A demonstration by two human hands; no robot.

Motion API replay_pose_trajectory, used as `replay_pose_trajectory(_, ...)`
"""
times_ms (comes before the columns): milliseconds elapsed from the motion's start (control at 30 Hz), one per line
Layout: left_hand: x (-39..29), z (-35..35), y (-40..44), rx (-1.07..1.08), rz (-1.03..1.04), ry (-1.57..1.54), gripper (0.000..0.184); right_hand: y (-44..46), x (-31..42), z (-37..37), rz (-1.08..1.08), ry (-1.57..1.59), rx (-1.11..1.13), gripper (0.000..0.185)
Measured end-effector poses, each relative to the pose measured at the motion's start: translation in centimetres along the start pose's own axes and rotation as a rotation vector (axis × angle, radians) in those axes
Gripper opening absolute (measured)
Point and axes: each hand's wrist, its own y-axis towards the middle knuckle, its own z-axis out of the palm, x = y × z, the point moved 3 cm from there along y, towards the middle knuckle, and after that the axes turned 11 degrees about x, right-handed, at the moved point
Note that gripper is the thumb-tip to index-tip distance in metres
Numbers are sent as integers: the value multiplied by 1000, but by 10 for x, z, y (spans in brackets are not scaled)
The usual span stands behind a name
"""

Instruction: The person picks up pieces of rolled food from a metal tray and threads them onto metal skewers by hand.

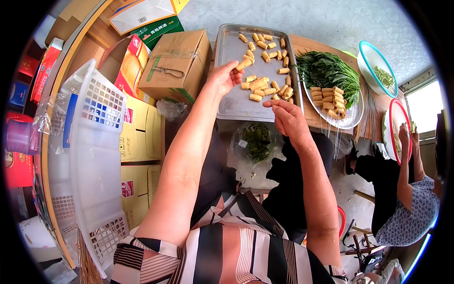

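The left hand (226,78) has its finger and thumb nearly closed on one small tan roll (244,63), over the tray (231,103). It is a light pinch at the end, maybe because the roll looks soft and could get squashed. The right hand (289,119) is by the near edge of the tray, with one finger poking out and the others part bent. I see no roll in it, but I cannot tell if it pinches something tiny.

Lots of loose rolls (258,84) lie spread on the tray, some touching and some apart. The raised rim can stop them rolling off. The spaces between them likely make them easy to pick up.

Just beside the tray, on the wooden table (306,43), is a white plate (351,124). More rolls (328,98) sit there in neat rows. Thin sticks (336,142) poke out past the edge, so the sticks seem to hold the rows together. Green leaves (326,71) lie behind them. Farther over are a blue-rimmed bowl (368,61) and a red-rimmed bowl (387,128), where another person (409,213) has their hands. A cardboard box (177,52) stands on the tray's other side.
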Motion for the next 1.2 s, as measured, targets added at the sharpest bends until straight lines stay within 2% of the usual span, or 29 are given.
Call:
replay_pose_trajectory(500, 13, 22, -5, 106, -47, 105, 17, 7, -3, 2, -34, -28, -46, 26)
replay_pose_trajectory(600, 22, 28, -3, 200, -73, 139, 18, 11, -6, 0, -38, -10, -69, 25)
replay_pose_trajectory(767, 25, 39, -6, 152, -76, 153, 20, 14, -11, -5, -57, 28, -105, 25)
replay_pose_trajectory(833, 27, 40, -6, 130, -77, 155, 19, 14, -13, -11, -82, 66, -186, 25)
replay_pose_trajectory(900, 32, 33, 3, 42, -44, 648, 22, 11, -11, -15, -92, 85, -194, 24)
replay_pose_trajectory(933, 40, 25, 13, 6, -26, 898, 15, 9, -9, -17, -104, 103, -207, 23)
replay_pose_trajectory(967, 51, 15, 19, 9, -29, 901, 15, 8, -8, -18, -104, 106, -209, 23)
replay_pose_trajectory(1033, 65, 16, 21, 180, 19, 1582, 14, 5, -6, -18, -94, 108, -203, 23)
replay_pose_trajectory(1200, 84, 22, 1, 222, 178, 1865, 17, 4, -8, -19, -101, 106, -200, 23)
